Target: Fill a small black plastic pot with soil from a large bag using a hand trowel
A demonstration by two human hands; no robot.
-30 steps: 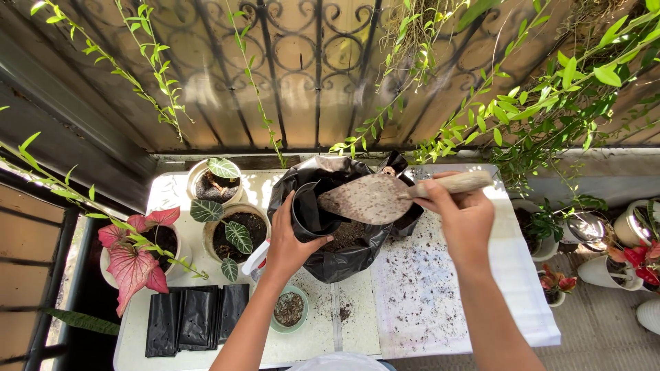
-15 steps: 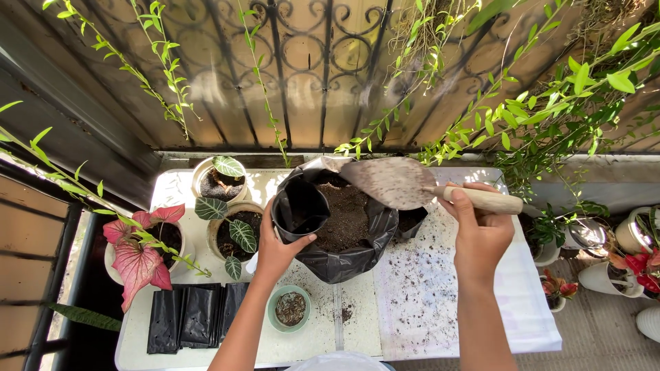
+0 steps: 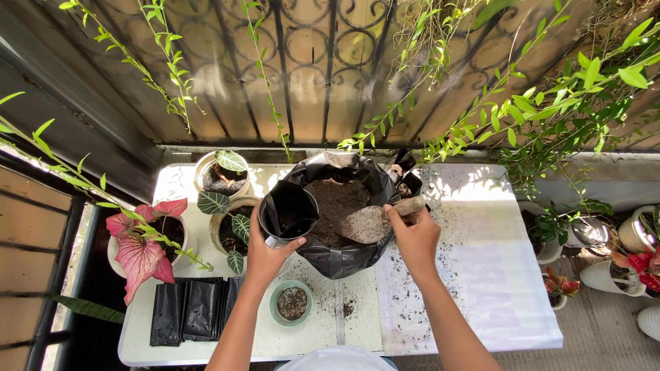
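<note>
1. My left hand [image 3: 265, 251] grips one small pot lined with black plastic [image 3: 289, 211], fingers wrapped round its rim, held against the big black soil bag [image 3: 344, 254].
2. My right hand [image 3: 414, 233] closes on one trowel [image 3: 368, 223], its blade down in the bag's soil.
3. I count three potted plants at the table's [image 3: 474, 288] left.
4. One small green bowl [image 3: 291, 303] sits near my left wrist, beside one stack of folded black bags [image 3: 185, 309].
</note>
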